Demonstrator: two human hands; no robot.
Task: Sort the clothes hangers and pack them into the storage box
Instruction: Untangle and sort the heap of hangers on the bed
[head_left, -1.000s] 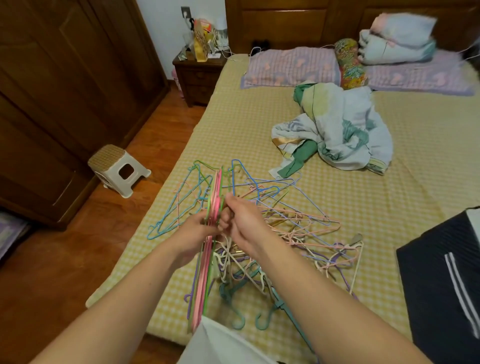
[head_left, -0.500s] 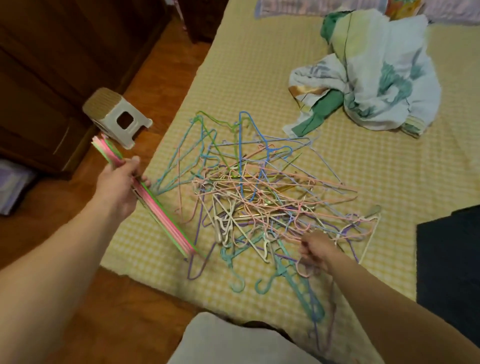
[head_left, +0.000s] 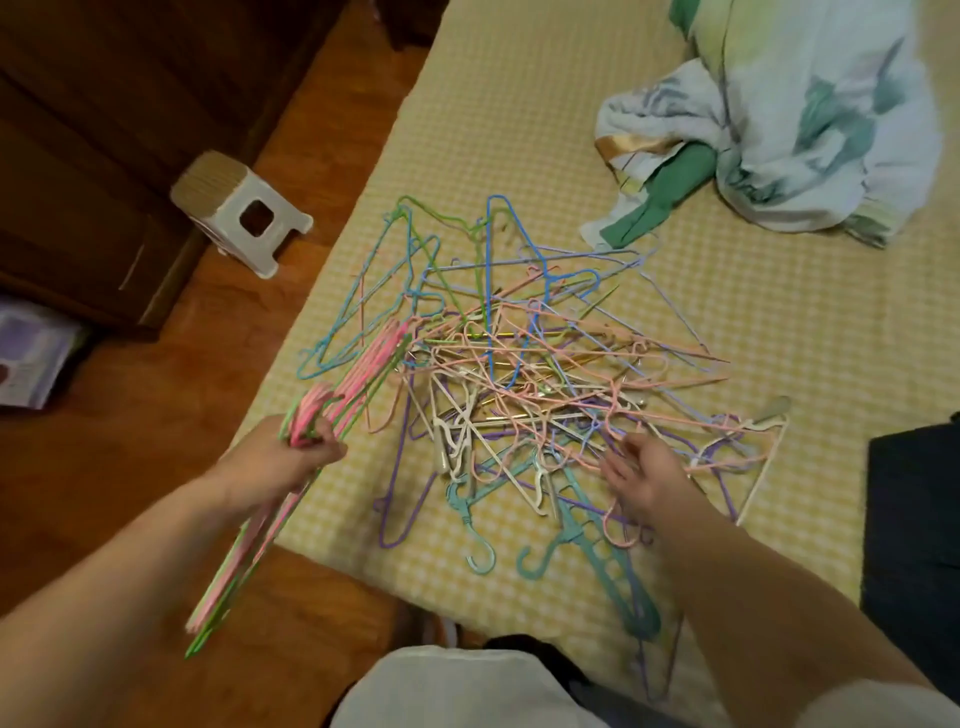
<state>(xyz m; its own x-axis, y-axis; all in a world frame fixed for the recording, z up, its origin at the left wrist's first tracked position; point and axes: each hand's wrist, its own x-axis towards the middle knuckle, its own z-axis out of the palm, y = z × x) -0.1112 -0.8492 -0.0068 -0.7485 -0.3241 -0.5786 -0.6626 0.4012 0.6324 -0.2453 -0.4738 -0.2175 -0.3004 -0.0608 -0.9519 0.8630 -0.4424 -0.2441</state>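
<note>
A tangled pile of thin coloured hangers (head_left: 524, 374) lies on the yellow checked bed (head_left: 519, 130). Among them are blue, green, pink, purple, cream and teal ones. At the bed's left edge my left hand (head_left: 291, 457) grips a bundle of pink and green hangers (head_left: 363, 374). The bundle's top leans onto the pile and its lower end hangs over the floor. My right hand (head_left: 644, 478) rests on the pile's near right side, fingers spread and touching pink wires. Two teal plastic hangers (head_left: 587, 540) lie nearest me.
A crumpled floral blanket (head_left: 800, 119) lies at the bed's far right. A dark blue fabric thing (head_left: 914, 519) sits at the right edge. On the wooden floor, a white stool (head_left: 244, 213) stands beside the dark wardrobe (head_left: 104, 130).
My left hand has swung the pink and green bundle back against the pile's left side. My right hand dropped from the bundle to the pile's near right. The view has tilted down.
</note>
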